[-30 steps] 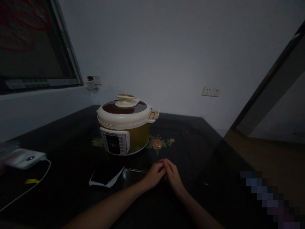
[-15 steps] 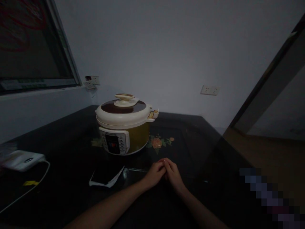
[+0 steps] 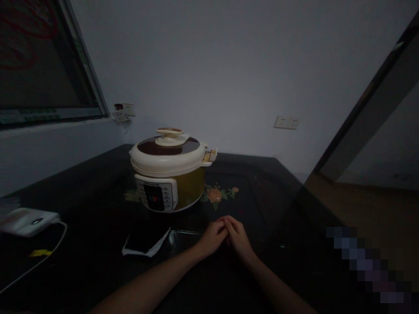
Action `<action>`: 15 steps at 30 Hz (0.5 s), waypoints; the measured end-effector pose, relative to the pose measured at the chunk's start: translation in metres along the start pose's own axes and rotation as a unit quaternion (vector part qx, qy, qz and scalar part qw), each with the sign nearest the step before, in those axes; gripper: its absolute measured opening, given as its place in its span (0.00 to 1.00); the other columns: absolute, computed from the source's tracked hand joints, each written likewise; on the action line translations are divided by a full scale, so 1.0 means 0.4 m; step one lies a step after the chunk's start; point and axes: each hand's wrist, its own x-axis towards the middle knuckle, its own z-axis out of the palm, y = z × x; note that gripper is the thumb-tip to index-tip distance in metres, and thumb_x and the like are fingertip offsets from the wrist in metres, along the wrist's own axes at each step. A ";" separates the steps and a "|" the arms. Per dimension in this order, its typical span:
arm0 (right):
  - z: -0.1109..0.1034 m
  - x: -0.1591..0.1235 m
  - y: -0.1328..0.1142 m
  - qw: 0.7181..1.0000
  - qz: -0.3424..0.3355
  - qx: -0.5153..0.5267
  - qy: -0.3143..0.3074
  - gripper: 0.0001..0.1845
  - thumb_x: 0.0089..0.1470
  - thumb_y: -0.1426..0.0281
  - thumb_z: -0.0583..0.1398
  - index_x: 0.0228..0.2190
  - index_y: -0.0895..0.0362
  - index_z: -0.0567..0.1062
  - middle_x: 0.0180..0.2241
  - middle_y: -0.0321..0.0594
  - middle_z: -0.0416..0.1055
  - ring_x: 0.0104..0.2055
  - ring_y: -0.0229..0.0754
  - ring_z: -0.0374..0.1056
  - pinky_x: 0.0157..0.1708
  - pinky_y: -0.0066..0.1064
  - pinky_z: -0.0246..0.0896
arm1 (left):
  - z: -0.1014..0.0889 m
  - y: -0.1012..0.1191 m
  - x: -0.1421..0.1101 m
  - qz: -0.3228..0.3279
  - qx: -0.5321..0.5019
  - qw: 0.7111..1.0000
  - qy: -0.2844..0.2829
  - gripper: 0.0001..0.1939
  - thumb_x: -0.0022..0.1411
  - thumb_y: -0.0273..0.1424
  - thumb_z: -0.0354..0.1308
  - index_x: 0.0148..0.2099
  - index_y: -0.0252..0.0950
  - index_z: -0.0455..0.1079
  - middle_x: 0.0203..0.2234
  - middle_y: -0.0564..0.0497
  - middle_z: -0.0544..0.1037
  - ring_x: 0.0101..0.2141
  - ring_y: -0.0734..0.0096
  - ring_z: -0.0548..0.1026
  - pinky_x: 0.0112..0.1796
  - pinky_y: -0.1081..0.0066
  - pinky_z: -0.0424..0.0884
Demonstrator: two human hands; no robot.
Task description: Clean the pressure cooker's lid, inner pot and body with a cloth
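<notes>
My left hand (image 3: 214,235) and my right hand (image 3: 238,235) rest together on the dark table, fingers curled and pressed against each other. No object shows in either hand; the palms are hidden. Beyond them, a little to the left, stands an electric pressure cooker (image 3: 168,163) with a cream lid, dark top and olive-green body. Its lid is on, and a control panel (image 3: 157,195) faces the near left. Left of my hands lies a flat black item with a pale edge (image 3: 146,240), perhaps a phone; it is too dark to be sure.
A white device (image 3: 31,221) with a cable (image 3: 62,237) sits at the table's left, near a small yellow scrap (image 3: 40,253). The black table (image 3: 278,196) has a flower print (image 3: 214,194). Wall sockets (image 3: 285,122) are on the back wall. A pixelated patch covers the lower right.
The view has shifted very slightly, so the cooker and sockets appear a touch further left. My hands remain together in the same place.
</notes>
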 end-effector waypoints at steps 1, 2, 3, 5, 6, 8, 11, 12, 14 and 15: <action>-0.001 -0.001 -0.001 1.000 0.000 0.001 -0.001 0.28 0.52 0.47 0.55 0.31 0.60 0.75 0.18 0.31 0.61 0.14 0.30 0.51 0.13 0.24 0.44 | 0.000 0.002 0.000 -0.001 0.001 1.000 -0.002 0.20 0.63 0.40 0.48 0.29 0.32 0.72 0.24 0.48 0.74 0.28 0.66 0.71 0.34 0.68 0.67; -0.002 -0.002 -0.001 1.000 0.000 0.001 -0.001 0.27 0.52 0.47 0.55 0.31 0.60 0.75 0.18 0.31 0.62 0.14 0.30 0.52 0.13 0.24 0.45 | 0.000 0.003 -0.001 -0.002 0.001 1.000 -0.004 0.20 0.63 0.40 0.48 0.29 0.32 0.72 0.24 0.48 0.74 0.28 0.66 0.72 0.34 0.68 0.67; -0.003 -0.003 -0.002 1.000 -0.001 0.001 -0.001 0.27 0.52 0.47 0.55 0.31 0.60 0.75 0.18 0.32 0.62 0.14 0.30 0.52 0.13 0.24 0.45 | 0.001 0.004 -0.001 -0.003 0.002 1.000 -0.006 0.19 0.63 0.39 0.48 0.29 0.32 0.72 0.24 0.48 0.74 0.28 0.66 0.72 0.33 0.68 0.67; -0.005 -0.004 -0.002 1.000 -0.002 0.001 -0.001 0.27 0.52 0.47 0.55 0.31 0.60 0.75 0.19 0.32 0.63 0.15 0.31 0.52 0.14 0.24 0.46 | 0.002 0.004 -0.001 -0.005 0.005 1.000 -0.006 0.18 0.63 0.37 0.48 0.29 0.32 0.73 0.23 0.48 0.74 0.28 0.66 0.71 0.33 0.68 0.66; -0.005 -0.004 -0.002 1.000 -0.003 0.001 -0.002 0.27 0.52 0.47 0.55 0.31 0.60 0.75 0.19 0.32 0.63 0.15 0.30 0.52 0.14 0.24 0.46 | 0.002 0.004 -0.001 -0.005 0.007 1.000 -0.005 0.17 0.63 0.36 0.48 0.30 0.31 0.73 0.23 0.48 0.74 0.27 0.67 0.71 0.33 0.68 0.66; -0.005 -0.005 -0.001 1.000 -0.003 0.002 -0.003 0.27 0.52 0.47 0.55 0.31 0.59 0.75 0.19 0.33 0.64 0.15 0.30 0.52 0.14 0.24 0.45 | 0.002 0.005 -0.001 -0.005 0.011 1.000 -0.004 0.16 0.62 0.34 0.48 0.30 0.31 0.73 0.23 0.48 0.74 0.28 0.67 0.71 0.33 0.68 0.66; -0.004 -0.005 0.000 1.000 -0.005 0.004 -0.005 0.27 0.52 0.47 0.55 0.31 0.59 0.75 0.19 0.32 0.63 0.15 0.30 0.52 0.14 0.24 0.45 | 0.002 0.007 -0.001 -0.002 0.015 1.000 -0.002 0.15 0.62 0.33 0.48 0.30 0.32 0.73 0.23 0.48 0.75 0.28 0.66 0.72 0.34 0.68 0.67; -0.004 -0.004 0.001 1.000 -0.006 0.004 -0.005 0.26 0.52 0.47 0.55 0.31 0.59 0.75 0.19 0.31 0.62 0.15 0.31 0.52 0.14 0.24 0.45 | 0.002 0.008 -0.001 -0.002 0.016 1.000 -0.001 0.15 0.62 0.33 0.48 0.30 0.32 0.73 0.24 0.48 0.75 0.28 0.66 0.72 0.34 0.68 0.67; -0.003 -0.004 0.001 1.000 -0.007 0.005 -0.006 0.26 0.53 0.48 0.55 0.31 0.59 0.75 0.18 0.31 0.61 0.15 0.31 0.52 0.14 0.24 0.45 | 0.002 0.010 -0.002 -0.001 0.018 1.000 0.001 0.16 0.62 0.33 0.48 0.30 0.32 0.73 0.24 0.48 0.75 0.29 0.66 0.72 0.34 0.68 0.67; -0.002 -0.004 0.001 1.000 -0.008 0.006 -0.006 0.26 0.53 0.48 0.55 0.31 0.59 0.75 0.18 0.31 0.61 0.15 0.31 0.52 0.14 0.24 0.45 | 0.002 0.011 -0.003 -0.001 0.019 1.000 0.001 0.16 0.63 0.34 0.48 0.29 0.32 0.73 0.24 0.48 0.75 0.29 0.66 0.72 0.34 0.68 0.67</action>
